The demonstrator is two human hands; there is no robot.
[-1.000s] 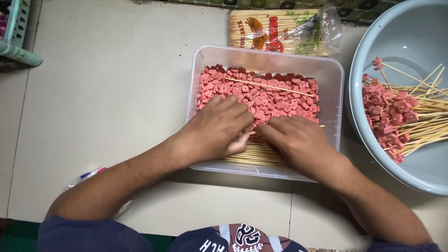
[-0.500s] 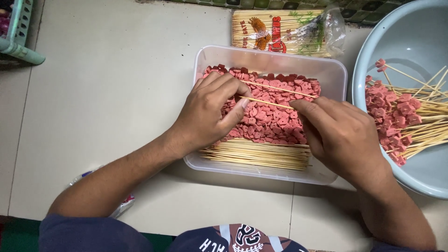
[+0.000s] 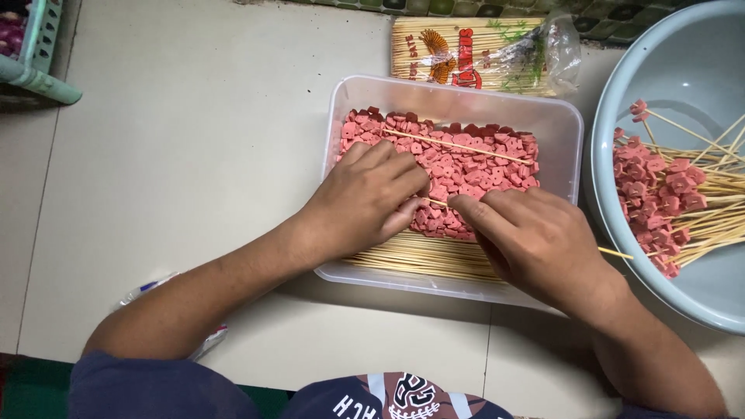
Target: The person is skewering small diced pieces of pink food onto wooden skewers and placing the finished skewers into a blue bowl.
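Observation:
A clear plastic tub [image 3: 566, 124] on the floor holds a heap of small pink heart-shaped sausage slices [image 3: 473, 167] at its far side and a row of bamboo skewers [image 3: 411, 256] along its near side. My right hand [image 3: 535, 240] grips one thin skewer whose tail sticks out toward the basin. My left hand [image 3: 365, 198] rests on the pink slices, fingertips meeting the skewer's point at a slice. Another loose skewer [image 3: 458, 146] lies across the heap.
A pale blue basin [image 3: 683, 77] at right holds finished skewers [image 3: 675, 194] loaded with pink slices. A plastic pack of bamboo skewers [image 3: 481, 54] lies behind the tub. A green crate [image 3: 39, 54] sits at top left. A plastic wrapper [image 3: 155, 287] lies under my left forearm.
My right hand has picked a skewer from the row and raised it onto the heap. My left hand moved up to the slices and now meets the skewer's tip.

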